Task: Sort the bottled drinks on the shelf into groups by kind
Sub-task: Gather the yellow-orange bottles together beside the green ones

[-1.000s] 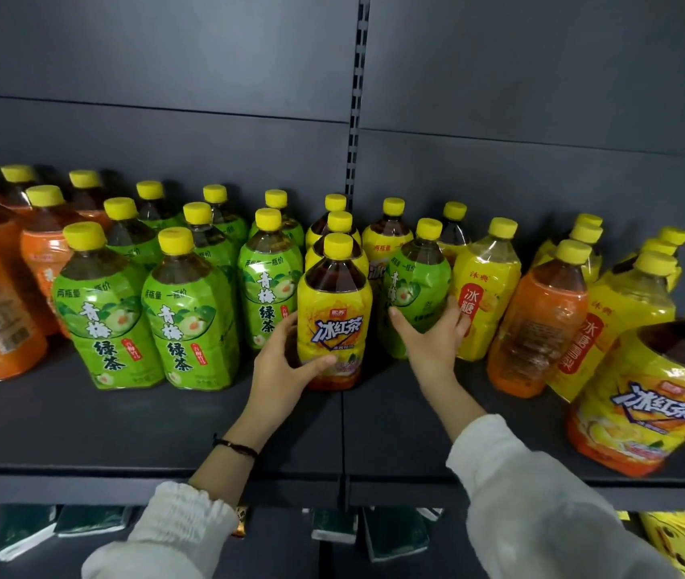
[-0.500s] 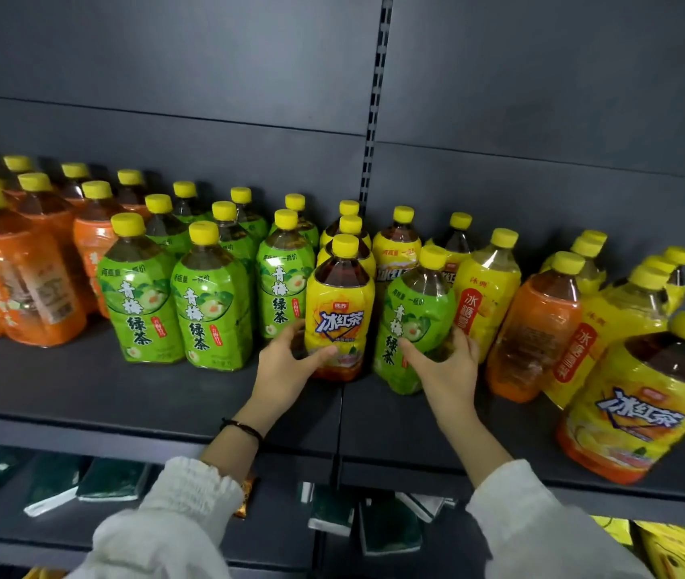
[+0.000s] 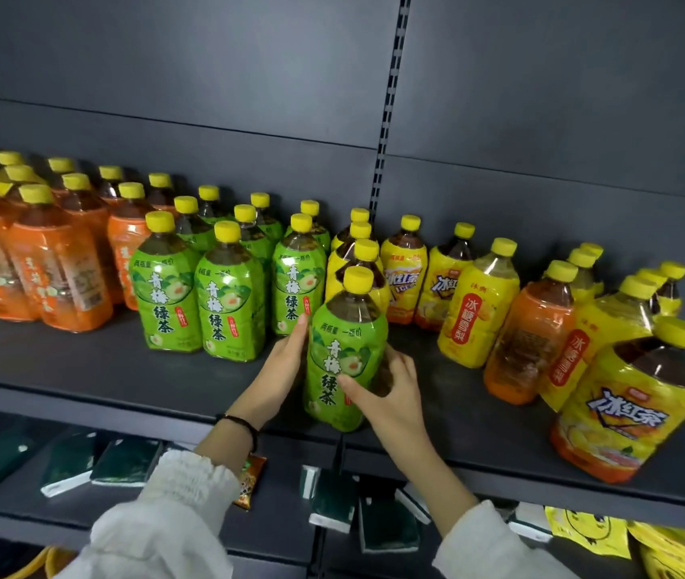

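Head view looks down on a dark grey shelf [image 3: 81, 369] lined with yellow-capped drink bottles. Near the front edge, at the seam between two shelf boards, stands a green-labelled tea bottle [image 3: 342, 353], upright or nearly so, apart from the rows behind it. The right hand [image 3: 390, 394] wraps around its right side, thumb across the label and fingers curled behind, plainly gripping it. The left hand [image 3: 284, 369] lies flat against the bottle's left side with fingers extended upward; it touches the bottle, fingers straight rather than closed around it. A dark band circles the left wrist, and both arms wear white sleeves [image 3: 173, 507]. Just left of the held bottle stands a group of matching green bottles [image 3: 228, 294], several rows deep. Further left is a cluster of orange-labelled bottles [image 3: 52, 269]. Directly behind the held bottle is a column of yellow-labelled bottles [image 3: 403, 273] holding dark tea. To the right stand paler yellow bottles [image 3: 478, 307], one orange bottle [image 3: 528, 340] among them, and a large yellow iced-tea bottle [image 3: 629, 407] nearest the camera. The lower shelf holds dark green packets [image 3: 123, 461].
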The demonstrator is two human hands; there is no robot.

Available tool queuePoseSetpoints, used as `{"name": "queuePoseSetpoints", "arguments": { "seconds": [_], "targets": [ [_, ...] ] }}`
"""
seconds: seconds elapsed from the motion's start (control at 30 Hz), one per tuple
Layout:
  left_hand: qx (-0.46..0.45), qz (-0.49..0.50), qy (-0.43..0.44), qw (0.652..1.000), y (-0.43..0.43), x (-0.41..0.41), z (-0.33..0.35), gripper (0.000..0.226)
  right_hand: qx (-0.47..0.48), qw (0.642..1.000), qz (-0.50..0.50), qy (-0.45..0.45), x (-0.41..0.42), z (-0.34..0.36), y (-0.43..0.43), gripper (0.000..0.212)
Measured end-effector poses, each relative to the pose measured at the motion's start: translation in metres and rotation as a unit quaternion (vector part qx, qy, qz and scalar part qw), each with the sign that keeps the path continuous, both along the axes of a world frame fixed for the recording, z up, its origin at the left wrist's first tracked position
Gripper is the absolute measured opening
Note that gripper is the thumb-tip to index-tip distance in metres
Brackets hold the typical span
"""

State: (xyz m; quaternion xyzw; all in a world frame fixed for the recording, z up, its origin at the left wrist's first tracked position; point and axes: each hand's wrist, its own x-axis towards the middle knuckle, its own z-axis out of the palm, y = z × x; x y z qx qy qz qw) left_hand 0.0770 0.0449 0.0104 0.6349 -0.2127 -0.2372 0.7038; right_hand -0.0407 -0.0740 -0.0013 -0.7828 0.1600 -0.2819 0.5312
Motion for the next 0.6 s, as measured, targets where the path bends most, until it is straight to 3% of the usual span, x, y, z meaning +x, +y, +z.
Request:
{"name": "queuePoseSetpoints", "arguments": {
  "seconds": [0.13,0.23,0.3,0.37,0.47,0.6],
  "targets": [
    [-0.035,0.148,-0.114,0.982,0.03,0.008,-0.003,0.023,0.035,0.999,0.015,-0.019,0.022,-0.007,0.03,0.084],
    [0.004,0.321,-0.295,0.9,0.056,0.022,-0.002,0.02,0.025,0.999,-0.01,-0.025,0.042,-0.011,0.05,0.077],
    [0.073,0.405,-0.358,0.838,0.067,0.039,0.0,0.043,0.011,0.999,-0.033,-0.031,0.054,-0.01,0.062,0.072],
    [0.122,0.423,-0.363,0.821,0.071,0.057,0.001,0.068,-0.017,0.997,-0.065,-0.042,0.066,-0.013,0.073,0.069],
    [0.176,0.438,-0.385,0.793,0.075,0.077,-0.005,0.087,-0.098,0.981,-0.162,-0.042,0.081,-0.018,0.08,0.069],
    [0.194,0.469,-0.388,0.769,0.087,0.094,-0.006,0.109,-0.073,0.977,-0.199,-0.031,0.096,-0.013,0.085,0.062]
  ]
}}
